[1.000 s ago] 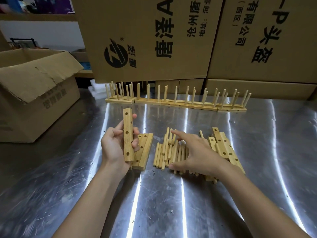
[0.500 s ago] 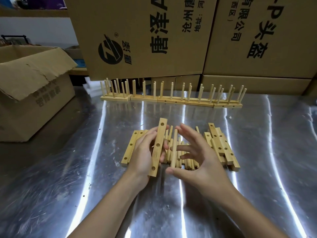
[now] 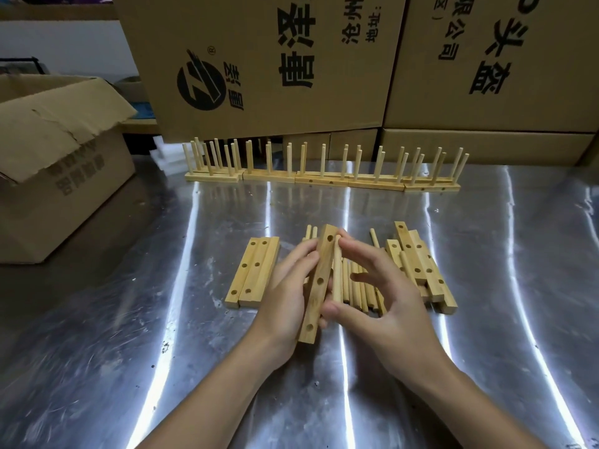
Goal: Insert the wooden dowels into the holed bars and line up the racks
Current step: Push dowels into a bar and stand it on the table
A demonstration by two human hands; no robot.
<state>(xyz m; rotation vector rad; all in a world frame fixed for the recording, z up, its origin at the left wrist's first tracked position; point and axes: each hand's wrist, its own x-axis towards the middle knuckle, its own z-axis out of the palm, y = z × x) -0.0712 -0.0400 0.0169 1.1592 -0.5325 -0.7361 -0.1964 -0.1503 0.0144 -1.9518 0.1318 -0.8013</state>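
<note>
Left fingers [image 3: 299, 262]: curled round the bar [image 3: 319, 286] from its left side, gripping it. The bar is raised off the tabletop [image 3: 502, 286] and runs lengthwise away from the person, far end leaning slightly right. Its holed face is up, with three holes showing.

Right fingers [image 3: 363, 252]: index and thumb pinch one dowel [image 3: 337, 270]; the remaining fingers are spread and loosely bent. The thumb sits at the dowel's near end and the index tip reaches its far end.

Dowel vs. bar: the dowel lies just beside the bar's right edge, roughly parallel to it. Its far tip is level with the far hole and it is in no hole. Whether dowel and bar touch, cannot tell.

Left hand [image 3: 288, 296] and right hand [image 3: 385, 309] are close together over the middle of the tabletop.

Under and behind the right hand: loose dowels [image 3: 359, 288] lying side by side, partly hidden.

Left of the hands: two bars [image 3: 252, 273] flat, touching along their length, holes up.

Right of the hands: bar stack [image 3: 421, 270], untidy, some bars overlapping.

Far edge of tabletop: racks [image 3: 324, 178] set end to end in one row, dowels upright or slightly tilted.

Behind the racks: cartons [image 3: 275, 59] with printed characters. Far left: open box [image 3: 55, 163] with torn flap.
</note>
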